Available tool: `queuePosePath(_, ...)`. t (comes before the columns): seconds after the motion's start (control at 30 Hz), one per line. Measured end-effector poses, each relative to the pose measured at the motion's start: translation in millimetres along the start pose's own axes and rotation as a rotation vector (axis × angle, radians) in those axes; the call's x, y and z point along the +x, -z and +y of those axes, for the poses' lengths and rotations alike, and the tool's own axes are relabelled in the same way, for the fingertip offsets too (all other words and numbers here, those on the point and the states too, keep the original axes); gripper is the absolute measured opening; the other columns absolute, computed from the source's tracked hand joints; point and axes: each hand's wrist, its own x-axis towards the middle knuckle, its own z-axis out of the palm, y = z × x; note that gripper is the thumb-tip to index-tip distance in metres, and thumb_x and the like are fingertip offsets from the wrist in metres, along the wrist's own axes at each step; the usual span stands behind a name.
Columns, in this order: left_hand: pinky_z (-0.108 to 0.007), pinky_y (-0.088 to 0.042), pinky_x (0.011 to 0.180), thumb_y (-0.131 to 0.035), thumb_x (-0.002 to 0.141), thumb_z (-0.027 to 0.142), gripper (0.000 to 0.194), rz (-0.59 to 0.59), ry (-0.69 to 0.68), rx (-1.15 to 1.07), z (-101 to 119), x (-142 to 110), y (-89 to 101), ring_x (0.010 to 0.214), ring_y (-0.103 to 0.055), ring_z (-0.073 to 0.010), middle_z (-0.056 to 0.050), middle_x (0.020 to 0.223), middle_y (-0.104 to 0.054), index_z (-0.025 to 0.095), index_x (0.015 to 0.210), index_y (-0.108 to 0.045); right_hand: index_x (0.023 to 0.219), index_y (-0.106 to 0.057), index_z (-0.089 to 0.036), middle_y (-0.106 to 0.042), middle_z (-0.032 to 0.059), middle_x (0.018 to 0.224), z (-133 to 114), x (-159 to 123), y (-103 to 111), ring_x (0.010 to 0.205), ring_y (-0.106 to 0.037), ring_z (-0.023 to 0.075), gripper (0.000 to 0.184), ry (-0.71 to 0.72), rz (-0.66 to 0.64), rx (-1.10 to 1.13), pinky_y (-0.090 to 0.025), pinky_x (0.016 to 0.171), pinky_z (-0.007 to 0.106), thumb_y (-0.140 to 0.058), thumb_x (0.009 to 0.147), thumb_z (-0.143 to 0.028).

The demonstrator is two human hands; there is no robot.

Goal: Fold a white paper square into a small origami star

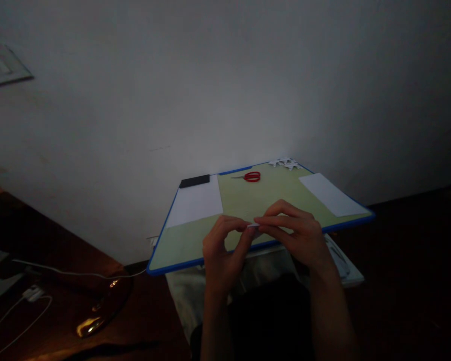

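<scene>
A small folded piece of white paper (253, 225) is pinched between my two hands, just above the near edge of the board. The thumb and fingers of my left hand (225, 245) close on its left side. My right hand (295, 230) grips its right end with thumb and fingertips. Much of the paper is hidden by the fingers. Beyond the hands, red-handled scissors (251, 176) lie on the board with their blades pointing left. Several small folded white paper pieces (285, 163) are heaped at the far right corner.
The light green board (188, 245) has a blue rim. White sheets (195, 203) lie at its left under a black phone-like slab (194, 181), and a white paper strip (332, 194) lies at its right. A white cable (78, 273) runs at lower left; a wall (225, 90) stands behind.
</scene>
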Motion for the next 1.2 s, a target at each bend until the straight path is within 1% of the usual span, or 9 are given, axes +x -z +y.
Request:
queuePosePath(0.17, -0.030, -0.050, 0.076, -0.072, 0.096, 0.014, 0.009, 0.024, 0.009, -0.026, -1.0, -1.3, -1.4, 0.082, -0.063, -0.0158, -0.001, 0.088, -0.066, 0.021, 0.095, -0.067, 0.107, -0.081, -0.024, -0.074, 0.0022, 0.091, -2.9, 1.9, -3.3, 0.086, -0.070, 0.0177, 0.020, -0.003, 0.002, 0.025, -0.056, 0.076, 0.033, -0.082, 0.090, -0.014)
queuePosePath(0.33, -0.029, -0.048, 0.076, -0.069, 0.098, 0.014, 0.009, 0.040, 0.039, -0.037, -1.6, -2.4, -1.9, 0.083, -0.060, -0.0158, 0.000, 0.088, -0.063, 0.022, 0.095, -0.064, 0.106, -0.079, -0.025, -0.078, 0.0025, 0.092, -0.1, 2.5, -5.7, 0.086, -0.071, 0.0192, 0.019, -0.004, 0.005, 0.008, -0.055, 0.079, 0.036, -0.083, 0.090, -0.015)
queuePosePath(0.4, -0.030, -0.048, 0.077, -0.068, 0.098, 0.015, 0.009, 0.028, 0.047, -0.055, -1.1, -2.4, -1.7, 0.084, -0.060, -0.0159, -0.001, 0.089, -0.063, 0.022, 0.095, -0.064, 0.105, -0.079, -0.025, -0.078, 0.0021, 0.090, 0.8, 2.1, -4.8, 0.085, -0.071, 0.0191, 0.019, 0.000, 0.003, 0.004, -0.055, 0.078, 0.036, -0.083, 0.090, -0.015)
queuePosePath(0.57, -0.030, -0.049, 0.077, -0.070, 0.097, 0.013, 0.009, -0.017, 0.009, -0.069, 1.6, -1.2, -2.5, 0.084, -0.062, -0.0156, -0.001, 0.090, -0.065, 0.021, 0.098, -0.067, 0.103, -0.080, -0.025, -0.077, 0.0017, 0.089, 0.8, 2.0, -3.0, 0.083, -0.070, 0.0185, 0.018, 0.017, -0.010, 0.031, -0.054, 0.078, 0.036, -0.081, 0.090, -0.013)
queuePosePath(0.73, -0.028, -0.049, 0.074, -0.070, 0.096, 0.011, 0.011, 0.010, -0.019, -0.023, 1.3, -0.2, -2.2, 0.080, -0.062, -0.0142, 0.000, 0.087, -0.066, 0.021, 0.096, -0.067, 0.100, -0.080, -0.023, -0.077, 0.0020, 0.087, 2.4, 2.9, -4.9, 0.081, -0.070, 0.0180, 0.012, 0.016, -0.028, 0.050, -0.054, 0.076, 0.036, -0.082, 0.091, -0.016)
queuePosePath(0.9, -0.028, -0.049, 0.074, -0.071, 0.095, 0.010, 0.011, 0.004, -0.041, -0.015, -1.9, -1.0, 1.8, 0.080, -0.062, -0.0146, 0.000, 0.086, -0.067, 0.021, 0.095, -0.068, 0.096, -0.078, -0.022, -0.077, 0.0015, 0.082, 3.1, 3.5, -2.0, 0.077, -0.068, 0.0180, 0.007, 0.050, -0.043, 0.007, -0.053, 0.073, 0.036, -0.081, 0.091, -0.018)
queuePosePath(1.1, -0.027, -0.049, 0.072, -0.071, 0.094, 0.010, 0.011, 0.043, -0.042, -0.047, -1.4, -0.2, 1.1, 0.079, -0.061, -0.0144, 0.000, 0.085, -0.067, 0.021, 0.094, -0.069, 0.096, -0.077, -0.022, -0.078, 0.0020, 0.082, 0.5, 4.9, 0.1, 0.076, -0.070, 0.0182, 0.008, 0.108, -0.049, -0.040, -0.052, 0.073, 0.037, -0.079, 0.093, -0.015)
queuePosePath(1.2, -0.025, -0.047, 0.069, -0.071, 0.094, 0.012, 0.010, 0.106, -0.020, -0.072, -0.5, 1.2, 3.2, 0.076, -0.060, -0.0137, 0.001, 0.082, -0.066, 0.021, 0.090, -0.069, 0.094, -0.075, -0.022, -0.077, 0.0014, 0.081, -1.2, 3.8, 2.7, 0.075, -0.068, 0.0177, 0.008, 0.117, -0.045, -0.073, -0.050, 0.073, 0.037, -0.076, 0.095, -0.014)
